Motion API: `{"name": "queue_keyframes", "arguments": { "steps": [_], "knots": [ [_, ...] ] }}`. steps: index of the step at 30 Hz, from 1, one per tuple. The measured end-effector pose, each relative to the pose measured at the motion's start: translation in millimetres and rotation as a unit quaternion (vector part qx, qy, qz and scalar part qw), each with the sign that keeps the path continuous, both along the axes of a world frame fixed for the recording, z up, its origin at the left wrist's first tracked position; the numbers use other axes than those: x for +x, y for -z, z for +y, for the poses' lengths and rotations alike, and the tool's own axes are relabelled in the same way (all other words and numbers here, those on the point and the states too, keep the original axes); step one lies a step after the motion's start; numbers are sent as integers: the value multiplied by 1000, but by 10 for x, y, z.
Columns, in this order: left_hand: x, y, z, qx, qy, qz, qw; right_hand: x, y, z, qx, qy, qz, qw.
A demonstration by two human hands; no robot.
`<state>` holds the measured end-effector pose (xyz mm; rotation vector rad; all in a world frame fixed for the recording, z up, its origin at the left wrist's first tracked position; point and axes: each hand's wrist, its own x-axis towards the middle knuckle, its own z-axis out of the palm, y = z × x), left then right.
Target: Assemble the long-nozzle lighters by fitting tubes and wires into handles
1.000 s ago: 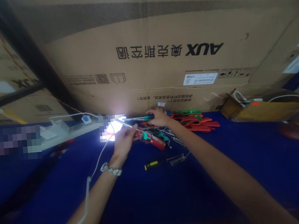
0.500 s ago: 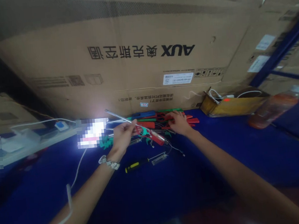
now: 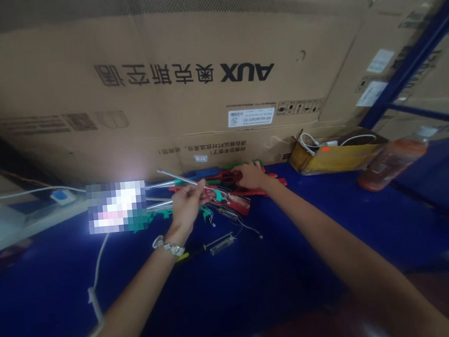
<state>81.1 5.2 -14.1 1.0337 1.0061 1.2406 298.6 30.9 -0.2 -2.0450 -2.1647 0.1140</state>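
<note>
My left hand (image 3: 189, 199) pinches a thin metal tube (image 3: 176, 176) that runs up and to the left. Behind the fingers, this tube seems to join an opened red plastic handle (image 3: 237, 203) with a green part and loose wires. At the right of a pile, my right hand (image 3: 250, 177) is bent down among red plastic pieces (image 3: 276, 182); its fingertips are partly hidden, and what they grip cannot be made out. Blue (image 3: 205, 173) and green handles with metal tubes lie in the pile. A black and yellow screwdriver (image 3: 183, 256) lies nearer me, partly behind my left wrist.
A small clear part (image 3: 222, 244) lies by the screwdriver on the blue table (image 3: 281, 279). A yellow box (image 3: 334, 160) with white cables and a bottle (image 3: 392, 159) stand right. A large cardboard box (image 3: 181, 30) rises behind. A white cable (image 3: 102, 258) crosses at left.
The view has shifted, moving the scene slightly left in the picture. My right hand has reached a little further left into the red pieces. The left hand keeps its pinch on the tube.
</note>
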Motion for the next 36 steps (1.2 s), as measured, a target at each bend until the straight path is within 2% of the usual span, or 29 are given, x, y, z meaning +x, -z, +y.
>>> {"name": "queue_keyframes", "arguments": {
  "steps": [12,15,20,24,29,33,36],
  "knots": [
    [-80,29,-7,-2,-2,-1,1000,-47,-52,-16,-3,12,20,1000],
    [-108,32,-6,-3,-5,-10,1000,-82,-59,-94,21,5,26,999],
    [-122,16,-17,0,-7,-4,1000,-186,-88,-274,100,16,42,994],
    [-143,-17,-40,4,-15,-17,1000,-353,-100,-496,187,-4,92,978],
    [-341,-25,-85,4,-26,-37,999,-621,-60,-739,204,-68,121,969],
    [-585,-5,-103,6,-47,-24,999,-849,-45,-762,218,-103,143,960],
    [-711,8,-80,16,-76,-9,997,-1053,-55,-765,192,-125,140,963]
  ]
}}
